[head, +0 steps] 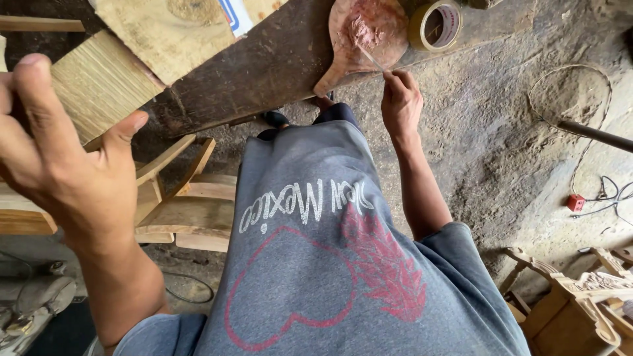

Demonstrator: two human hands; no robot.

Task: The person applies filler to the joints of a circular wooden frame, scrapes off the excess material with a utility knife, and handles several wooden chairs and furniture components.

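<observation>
Wooden block [99,82] within left grip [62,158]

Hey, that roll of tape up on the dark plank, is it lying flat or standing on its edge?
Lying flat. The roll of tape rests on its side on the dark plank, its round core opening facing up toward the camera, beside the paste-smeared wooden paddle.

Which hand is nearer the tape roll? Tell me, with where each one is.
Right. The right hand sits just below and left of the tape roll, working a thin tool at the paddle. The left hand is far across the view, gripping a wood block.
</observation>
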